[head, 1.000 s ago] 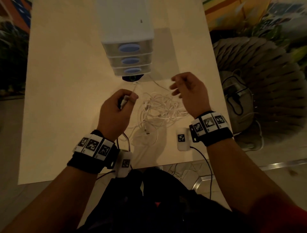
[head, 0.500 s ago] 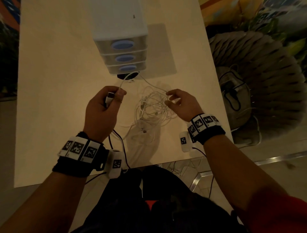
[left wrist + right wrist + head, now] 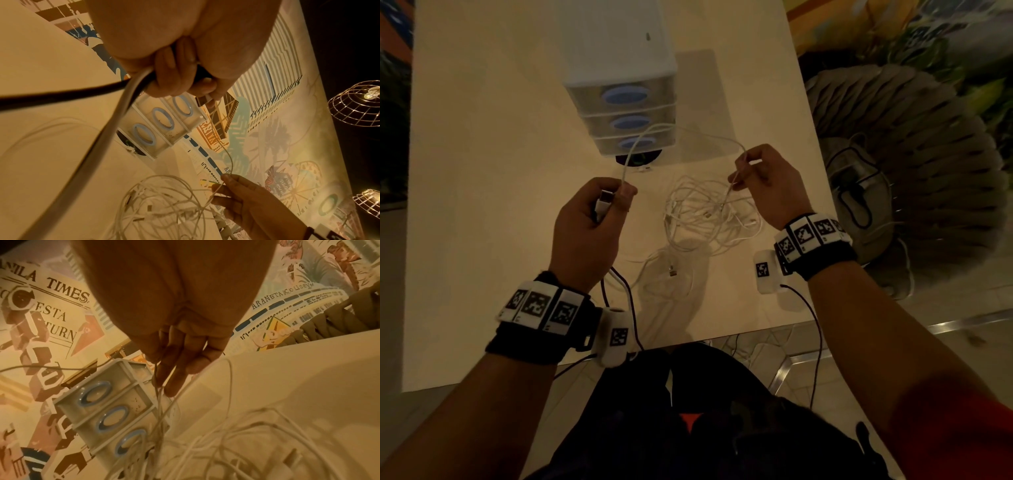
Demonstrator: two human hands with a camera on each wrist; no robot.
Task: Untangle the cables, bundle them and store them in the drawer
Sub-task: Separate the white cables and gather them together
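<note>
A tangle of white cables [image 3: 709,216] lies on the pale table [image 3: 482,171] between my hands. My left hand [image 3: 599,212] pinches the USB plug end [image 3: 604,200] of one white cable [image 3: 681,132], which arcs up over to my right hand [image 3: 760,178]. That hand pinches the same cable between thumb and fingers above the tangle [image 3: 205,451], its other fingers [image 3: 185,363] hanging loose. In the left wrist view the plug [image 3: 203,99] shows at my fingertips. A small white drawer unit [image 3: 619,85] with three blue-handled drawers, all closed, stands behind the tangle.
A dark round object [image 3: 638,159] sits at the foot of the drawer unit. The table's right edge runs beside a grey ribbed chair [image 3: 911,164] holding a device with black cords. Black wires from my wrist cameras trail over the near table edge [image 3: 619,356].
My right hand has taken hold of the cable and lifted it away from the tangle, rising up and right. My left hand keeps the plug, and the cable now arcs between both hands.
</note>
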